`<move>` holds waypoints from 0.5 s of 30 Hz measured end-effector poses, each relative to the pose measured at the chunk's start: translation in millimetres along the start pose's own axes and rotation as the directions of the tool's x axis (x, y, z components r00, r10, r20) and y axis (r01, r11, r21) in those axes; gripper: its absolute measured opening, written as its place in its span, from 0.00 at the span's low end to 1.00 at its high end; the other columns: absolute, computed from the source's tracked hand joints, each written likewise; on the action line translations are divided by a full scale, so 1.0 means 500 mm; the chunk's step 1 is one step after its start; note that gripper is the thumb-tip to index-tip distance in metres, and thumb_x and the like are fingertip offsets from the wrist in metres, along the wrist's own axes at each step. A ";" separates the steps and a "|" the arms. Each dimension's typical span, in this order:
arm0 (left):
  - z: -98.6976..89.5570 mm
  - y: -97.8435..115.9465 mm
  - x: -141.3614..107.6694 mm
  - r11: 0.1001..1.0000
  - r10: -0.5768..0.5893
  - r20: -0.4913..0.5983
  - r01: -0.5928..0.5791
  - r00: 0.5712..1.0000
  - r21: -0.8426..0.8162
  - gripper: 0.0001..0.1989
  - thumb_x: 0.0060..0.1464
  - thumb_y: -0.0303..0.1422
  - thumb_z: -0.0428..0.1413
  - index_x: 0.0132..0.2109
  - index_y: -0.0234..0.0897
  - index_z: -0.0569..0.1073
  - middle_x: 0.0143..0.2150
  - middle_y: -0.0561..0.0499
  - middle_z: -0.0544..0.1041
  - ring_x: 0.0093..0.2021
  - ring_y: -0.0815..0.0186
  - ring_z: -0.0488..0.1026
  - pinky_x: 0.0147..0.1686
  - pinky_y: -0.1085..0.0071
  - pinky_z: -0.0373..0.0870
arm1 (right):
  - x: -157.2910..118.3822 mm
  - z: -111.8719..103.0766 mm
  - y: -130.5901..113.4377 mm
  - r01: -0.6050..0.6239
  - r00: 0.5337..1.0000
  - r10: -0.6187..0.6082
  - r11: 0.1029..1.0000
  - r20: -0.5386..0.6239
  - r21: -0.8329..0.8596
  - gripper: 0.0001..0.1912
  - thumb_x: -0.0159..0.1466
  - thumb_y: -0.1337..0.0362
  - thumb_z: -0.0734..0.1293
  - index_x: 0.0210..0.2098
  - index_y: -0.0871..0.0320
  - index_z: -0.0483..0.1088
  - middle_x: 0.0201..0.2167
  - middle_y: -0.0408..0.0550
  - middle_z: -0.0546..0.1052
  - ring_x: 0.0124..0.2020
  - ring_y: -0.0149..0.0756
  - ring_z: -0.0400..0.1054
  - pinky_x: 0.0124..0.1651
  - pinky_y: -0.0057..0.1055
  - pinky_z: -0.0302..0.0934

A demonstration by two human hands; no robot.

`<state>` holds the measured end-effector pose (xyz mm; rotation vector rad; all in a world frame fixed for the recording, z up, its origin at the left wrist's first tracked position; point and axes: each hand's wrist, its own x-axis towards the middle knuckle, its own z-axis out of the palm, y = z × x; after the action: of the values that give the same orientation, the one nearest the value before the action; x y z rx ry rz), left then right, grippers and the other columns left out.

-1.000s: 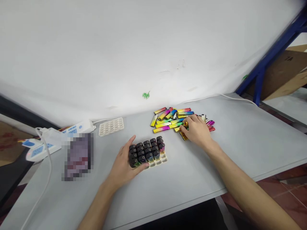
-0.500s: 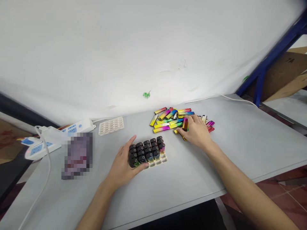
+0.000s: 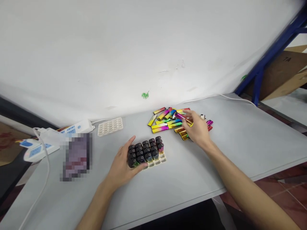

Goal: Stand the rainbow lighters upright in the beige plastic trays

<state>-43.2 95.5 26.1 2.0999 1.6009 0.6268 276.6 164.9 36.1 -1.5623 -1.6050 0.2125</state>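
Observation:
My left hand (image 3: 122, 164) is curved round the left end of a cream holed tray (image 3: 157, 162), thumb along its front and fingers behind. Upright in the tray stand several black-topped vape-like pieces (image 3: 148, 150) with shiny coloured bodies; holes at the front right hold nothing. My right hand (image 3: 198, 129) pinches a purple, red and gold metallic vape-like piece (image 3: 184, 118) between thumb and fingers, tilted just over the pile. Many shiny multicoloured pieces (image 3: 160, 127) lie loose in that pile, some hidden behind my right hand.
A second cream holed tray (image 3: 110, 126) lies at the back left. Beside it are white power strips (image 3: 79, 128) with a cable (image 3: 46, 179) and a pixelated item (image 3: 78, 156). A white wall (image 3: 115, 57) closes the back; a blue frame (image 3: 257, 83) stands at right.
My right hand has lifted slightly from the pile, and the piece in it has turned from near upright to slanting. My left hand still holds the tray. The view has shifted a little.

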 end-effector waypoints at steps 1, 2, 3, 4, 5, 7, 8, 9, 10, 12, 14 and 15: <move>0.000 0.000 0.000 1.000 -0.001 -0.002 0.001 1.000 -0.007 0.48 0.49 0.51 0.62 0.70 0.46 0.49 0.56 0.44 0.74 0.56 0.51 0.72 0.55 0.51 0.70 | -0.002 0.001 -0.008 -0.021 0.999 0.017 0.996 0.042 0.085 0.24 0.63 0.65 0.63 0.58 0.58 0.66 0.43 0.52 0.77 0.37 0.40 0.69 0.42 0.39 0.64; 0.000 0.000 0.000 1.000 0.001 -0.005 -0.001 1.000 -0.011 0.48 0.49 0.51 0.63 0.70 0.46 0.49 0.55 0.44 0.75 0.56 0.51 0.73 0.54 0.51 0.70 | -0.006 0.003 -0.016 -0.044 0.996 0.031 0.988 0.090 0.146 0.24 0.62 0.64 0.63 0.58 0.58 0.67 0.41 0.50 0.76 0.34 0.38 0.68 0.40 0.37 0.64; 0.000 0.000 -0.001 1.000 0.003 -0.008 -0.003 1.000 -0.012 0.48 0.49 0.51 0.63 0.70 0.46 0.49 0.55 0.44 0.75 0.56 0.51 0.73 0.54 0.52 0.70 | -0.010 0.004 -0.025 -0.065 0.989 0.039 0.980 0.140 0.188 0.22 0.62 0.64 0.63 0.55 0.58 0.68 0.39 0.49 0.75 0.31 0.36 0.67 0.36 0.35 0.63; 0.000 0.000 -0.001 1.000 0.006 -0.011 -0.006 1.000 -0.010 0.48 0.49 0.50 0.63 0.70 0.46 0.49 0.55 0.44 0.75 0.56 0.51 0.73 0.54 0.52 0.70 | -0.016 0.006 -0.034 -0.086 0.981 0.044 0.972 0.189 0.219 0.18 0.62 0.63 0.62 0.51 0.59 0.70 0.36 0.47 0.74 0.30 0.35 0.65 0.34 0.34 0.61; 0.000 -0.001 -0.001 1.000 0.009 -0.013 -0.010 1.000 -0.005 0.48 0.49 0.50 0.63 0.71 0.46 0.49 0.55 0.44 0.74 0.55 0.51 0.73 0.54 0.52 0.70 | -0.021 0.008 -0.043 -0.108 0.971 0.048 0.962 0.235 0.250 0.15 0.63 0.62 0.61 0.47 0.59 0.72 0.34 0.46 0.73 0.29 0.34 0.64 0.33 0.33 0.60; 0.000 -0.002 -0.002 1.000 0.014 -0.018 -0.014 1.000 0.004 0.48 0.49 0.49 0.63 0.71 0.46 0.49 0.55 0.44 0.74 0.55 0.51 0.73 0.54 0.53 0.71 | -0.033 0.012 -0.059 -0.165 0.943 0.045 0.923 0.328 0.347 0.11 0.65 0.61 0.59 0.39 0.58 0.70 0.30 0.44 0.72 0.29 0.33 0.63 0.32 0.32 0.58; 0.001 -0.002 -0.002 1.000 0.015 -0.020 -0.015 1.000 0.008 0.48 0.49 0.49 0.63 0.71 0.47 0.49 0.55 0.45 0.74 0.55 0.52 0.74 0.53 0.53 0.71 | -0.039 0.014 -0.066 -0.199 0.929 0.039 0.891 0.369 0.408 0.11 0.66 0.60 0.57 0.36 0.57 0.68 0.29 0.43 0.72 0.29 0.33 0.63 0.32 0.31 0.58; 0.001 -0.003 -0.002 1.000 0.015 -0.021 -0.015 1.000 0.012 0.48 0.49 0.49 0.63 0.71 0.47 0.49 0.55 0.45 0.75 0.55 0.52 0.74 0.53 0.53 0.71 | -0.045 0.016 -0.072 -0.235 0.913 0.029 0.853 0.407 0.466 0.10 0.67 0.60 0.57 0.35 0.57 0.66 0.27 0.42 0.72 0.28 0.32 0.63 0.32 0.31 0.58; 0.001 -0.003 -0.002 1.000 0.015 -0.023 -0.015 1.000 0.016 0.48 0.49 0.49 0.63 0.71 0.47 0.50 0.55 0.45 0.75 0.55 0.52 0.74 0.53 0.53 0.71 | -0.051 0.018 -0.077 -0.276 0.897 0.022 0.809 0.441 0.520 0.10 0.68 0.59 0.56 0.34 0.56 0.64 0.25 0.40 0.70 0.26 0.32 0.62 0.32 0.31 0.59; 0.001 -0.002 -0.002 1.000 0.013 -0.024 -0.013 1.000 0.023 0.48 0.49 0.50 0.63 0.71 0.47 0.50 0.54 0.45 0.75 0.55 0.51 0.73 0.53 0.53 0.71 | -0.061 0.023 -0.084 -0.375 0.860 0.023 0.706 0.510 0.601 0.09 0.68 0.58 0.56 0.35 0.54 0.61 0.21 0.36 0.65 0.22 0.30 0.60 0.28 0.30 0.58; 0.001 -0.001 -0.002 1.000 0.011 -0.025 -0.011 1.000 0.023 0.48 0.49 0.51 0.62 0.71 0.47 0.50 0.55 0.45 0.75 0.56 0.51 0.73 0.54 0.53 0.71 | -0.068 0.028 -0.087 -0.471 0.821 0.032 0.601 0.570 0.645 0.10 0.69 0.55 0.56 0.37 0.53 0.62 0.20 0.34 0.58 0.18 0.29 0.53 0.22 0.27 0.51; 0.001 -0.001 -0.001 1.000 0.011 -0.024 -0.011 1.000 0.021 0.48 0.49 0.51 0.62 0.71 0.47 0.49 0.55 0.45 0.75 0.56 0.51 0.73 0.54 0.53 0.71 | -0.070 0.031 -0.087 -0.508 0.804 0.034 0.559 0.593 0.656 0.12 0.69 0.52 0.57 0.38 0.53 0.63 0.20 0.33 0.55 0.17 0.28 0.48 0.20 0.27 0.47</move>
<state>-43.3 94.9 25.1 2.1256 1.6168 0.6434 228.9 132.1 39.1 -1.0313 -1.2808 1.4646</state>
